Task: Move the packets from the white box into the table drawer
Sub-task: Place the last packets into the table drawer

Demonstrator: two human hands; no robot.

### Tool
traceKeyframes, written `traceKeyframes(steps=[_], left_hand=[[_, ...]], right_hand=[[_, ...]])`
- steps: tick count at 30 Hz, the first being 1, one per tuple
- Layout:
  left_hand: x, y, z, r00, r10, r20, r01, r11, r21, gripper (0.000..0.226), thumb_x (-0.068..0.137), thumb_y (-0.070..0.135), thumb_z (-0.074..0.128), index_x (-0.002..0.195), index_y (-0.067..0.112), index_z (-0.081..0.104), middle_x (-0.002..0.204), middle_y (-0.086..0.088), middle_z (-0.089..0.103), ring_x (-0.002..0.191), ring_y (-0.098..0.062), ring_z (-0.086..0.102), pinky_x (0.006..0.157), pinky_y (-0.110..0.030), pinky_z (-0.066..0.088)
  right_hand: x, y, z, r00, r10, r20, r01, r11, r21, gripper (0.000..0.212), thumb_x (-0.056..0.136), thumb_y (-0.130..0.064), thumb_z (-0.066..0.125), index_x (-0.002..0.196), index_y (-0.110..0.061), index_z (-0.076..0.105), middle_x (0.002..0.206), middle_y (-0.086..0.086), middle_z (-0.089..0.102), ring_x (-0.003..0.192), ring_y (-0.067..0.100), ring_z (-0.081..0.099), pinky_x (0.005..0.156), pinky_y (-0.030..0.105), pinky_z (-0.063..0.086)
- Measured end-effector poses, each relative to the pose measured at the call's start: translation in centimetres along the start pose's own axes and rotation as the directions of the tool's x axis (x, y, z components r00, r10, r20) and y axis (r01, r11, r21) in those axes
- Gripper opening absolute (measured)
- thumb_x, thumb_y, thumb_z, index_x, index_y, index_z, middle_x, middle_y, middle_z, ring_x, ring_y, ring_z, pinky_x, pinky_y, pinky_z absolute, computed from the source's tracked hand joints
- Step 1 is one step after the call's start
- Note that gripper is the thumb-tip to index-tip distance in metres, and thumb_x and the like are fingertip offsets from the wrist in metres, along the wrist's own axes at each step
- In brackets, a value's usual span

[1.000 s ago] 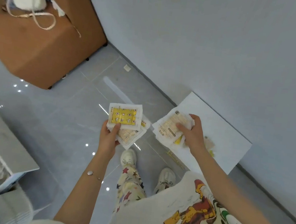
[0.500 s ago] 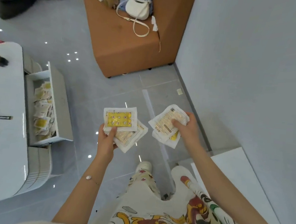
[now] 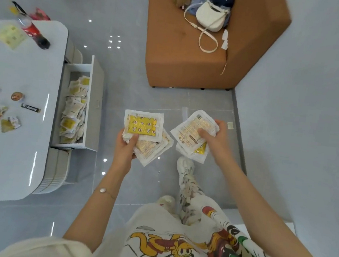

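Observation:
My left hand (image 3: 125, 149) grips a small stack of white packets (image 3: 143, 126); the top one shows a yellow panel. My right hand (image 3: 215, 140) grips another stack of packets (image 3: 193, 128), with printed backs facing up. Both stacks hang over the grey floor in front of me. The table drawer (image 3: 92, 103) stands pulled open at the left, and many of the same packets (image 3: 73, 107) lie inside it. Only a white corner of the box (image 3: 283, 226) shows at the lower right, behind my right arm.
The white table (image 3: 17, 133) at left carries wrappers, a small round tin and a dark bottle (image 3: 33, 30). An orange sofa block (image 3: 192, 59) with a white handbag (image 3: 211, 17) stands ahead. A grey wall runs along the right. My legs and white shoes stand below the packets.
My view has swung left, away from the white box, and the open drawer and table have come into view. Both hands still hold their packet stacks.

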State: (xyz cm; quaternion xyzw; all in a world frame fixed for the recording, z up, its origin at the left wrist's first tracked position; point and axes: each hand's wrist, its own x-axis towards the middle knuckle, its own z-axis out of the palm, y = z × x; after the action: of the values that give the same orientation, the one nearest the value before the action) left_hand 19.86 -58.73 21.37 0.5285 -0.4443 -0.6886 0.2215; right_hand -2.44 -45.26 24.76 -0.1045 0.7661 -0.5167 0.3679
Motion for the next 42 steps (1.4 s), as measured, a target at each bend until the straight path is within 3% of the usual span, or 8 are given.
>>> traceKeyframes(steps=[9,14,18,25,30,37,42], left_hand=[[7.4,3.6,2.8,0.982,-0.019,-0.186,0.000,0.995,-0.103,0.036,0.096,0.021,0.055,0.130,0.018,0.046,0.117,-0.003,0.064,0.101,-0.021,0.066,0.070,-0.036,0.055],[10.4,5.8,3.6,0.946,-0.057,-0.319,-0.003,0.983,-0.186,0.032,0.095,0.022,0.057,0.125,0.026,0.049,0.115,-0.001,0.066,0.100,-0.021,0.067,0.069,-0.037,0.055],[12.3,7.2,2.4,0.901,-0.069,-0.429,-0.034,0.973,-0.228,0.030,0.095,0.023,0.057,0.125,0.022,0.050,0.117,-0.005,0.066,0.101,-0.025,0.067,0.071,-0.041,0.057],[15.5,9.1,-1.7,0.805,-0.114,-0.583,-0.091,0.946,-0.310,0.024,0.096,0.020,0.055,0.118,0.028,0.049,0.110,0.001,0.065,0.099,-0.024,0.066,0.081,-0.050,0.055],[18.9,9.4,-6.1,0.742,-0.176,-0.647,-0.142,0.901,-0.409,0.038,0.096,0.018,0.055,0.133,0.021,0.046,0.111,0.001,0.066,0.098,-0.022,0.067,0.076,-0.045,0.056],[23.4,11.2,-14.1,0.703,-0.234,-0.672,-0.139,0.881,-0.452,0.030,0.096,0.016,0.054,0.125,0.017,0.046,0.116,-0.007,0.064,0.103,-0.031,0.064,0.075,-0.046,0.056],[26.4,12.5,-18.8,0.677,-0.290,-0.676,-0.160,0.839,-0.521,0.035,0.096,0.016,0.055,0.130,0.017,0.047,0.119,-0.010,0.064,0.104,-0.031,0.065,0.075,-0.048,0.056]], right_hand=[[12.2,-4.9,3.9,0.980,-0.031,0.195,0.043,0.997,-0.061,0.040,0.086,-0.010,0.069,0.115,-0.018,0.043,0.105,-0.002,0.061,0.092,0.013,0.066,0.071,0.027,0.058],[17.9,-9.2,6.8,0.950,-0.020,0.310,0.049,0.995,-0.085,0.038,0.086,-0.013,0.069,0.114,-0.017,0.044,0.105,-0.002,0.063,0.088,0.010,0.066,0.062,0.017,0.054],[21.8,-12.6,10.5,0.910,-0.056,0.411,0.104,0.990,-0.095,0.039,0.086,-0.010,0.069,0.115,-0.018,0.043,0.106,-0.004,0.061,0.092,0.008,0.064,0.071,0.020,0.054],[26.7,-16.3,19.4,0.850,-0.085,0.519,0.190,0.970,-0.152,0.044,0.084,-0.010,0.071,0.115,-0.016,0.041,0.104,-0.007,0.056,0.094,0.010,0.061,0.076,0.026,0.052],[29.1,-18.3,26.9,0.813,-0.105,0.573,0.256,0.948,-0.189,0.041,0.085,-0.008,0.069,0.114,-0.016,0.040,0.102,-0.009,0.055,0.091,0.005,0.059,0.069,0.017,0.049],[32.1,-22.9,38.1,0.783,-0.058,0.619,0.257,0.936,-0.238,0.043,0.084,-0.009,0.070,0.116,-0.013,0.041,0.110,0.002,0.059,0.099,0.017,0.063,0.084,0.035,0.055],[33.7,-24.9,44.9,0.747,0.002,0.665,0.249,0.926,-0.283,0.044,0.084,-0.008,0.070,0.118,-0.011,0.043,0.112,0.006,0.060,0.100,0.020,0.064,0.083,0.036,0.055]])
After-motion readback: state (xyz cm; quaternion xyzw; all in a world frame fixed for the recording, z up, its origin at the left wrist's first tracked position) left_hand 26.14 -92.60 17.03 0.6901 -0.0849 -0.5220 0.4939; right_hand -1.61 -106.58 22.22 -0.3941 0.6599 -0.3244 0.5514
